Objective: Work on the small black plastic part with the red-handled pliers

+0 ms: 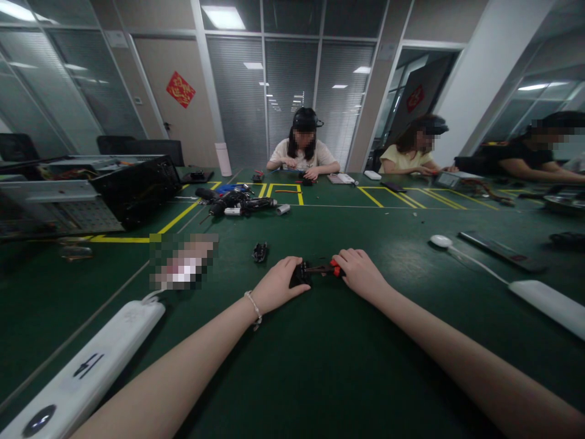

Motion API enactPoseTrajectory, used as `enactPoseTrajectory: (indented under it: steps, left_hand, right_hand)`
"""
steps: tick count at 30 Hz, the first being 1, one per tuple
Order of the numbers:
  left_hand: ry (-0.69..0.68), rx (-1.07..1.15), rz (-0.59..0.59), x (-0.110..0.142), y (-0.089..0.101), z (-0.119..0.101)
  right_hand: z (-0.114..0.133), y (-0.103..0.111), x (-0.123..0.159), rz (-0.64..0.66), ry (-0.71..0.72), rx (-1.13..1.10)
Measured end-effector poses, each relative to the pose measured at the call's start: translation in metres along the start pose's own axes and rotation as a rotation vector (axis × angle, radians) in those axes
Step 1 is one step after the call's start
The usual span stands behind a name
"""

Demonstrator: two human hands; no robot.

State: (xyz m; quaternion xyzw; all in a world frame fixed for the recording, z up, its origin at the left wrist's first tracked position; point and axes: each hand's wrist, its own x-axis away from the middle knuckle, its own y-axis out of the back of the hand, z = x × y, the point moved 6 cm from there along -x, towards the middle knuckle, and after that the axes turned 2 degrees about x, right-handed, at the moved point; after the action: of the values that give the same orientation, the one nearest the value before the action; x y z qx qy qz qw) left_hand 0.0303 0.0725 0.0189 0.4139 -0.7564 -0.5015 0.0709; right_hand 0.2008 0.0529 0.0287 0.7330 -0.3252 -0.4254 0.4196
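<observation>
On the green table, my left hand [278, 283] is closed around a small black part [300, 274], its thumb along the near side. My right hand [361, 271] grips the red handles of a pair of pliers [322, 268], whose long dark jaws point left and reach the black part. Whether the jaws are clamped on it is too small to tell. Another small black part [260, 252] lies to the left, apart from both hands.
A cluster of drills and cables [235, 201] lies farther back. At left stand an opened computer case [137, 189] and a white power strip [91, 366]; a second white strip [548, 302] lies at right. Several people sit across the table, one person [304, 149] straight ahead.
</observation>
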Motion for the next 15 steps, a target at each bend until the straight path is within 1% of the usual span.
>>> enactPoseTrajectory:
  steps: [5,15]
  left_hand:
    - [-0.002,-0.004,0.001,0.0002,0.0,-0.0015]
    - [0.003,-0.007,-0.004,-0.0001,-0.002,0.001]
  right_hand:
    - [-0.0007,-0.0014,0.0001,-0.012,0.014,-0.017]
    - [-0.0012,-0.0032,-0.0001,-0.003,-0.01,-0.001]
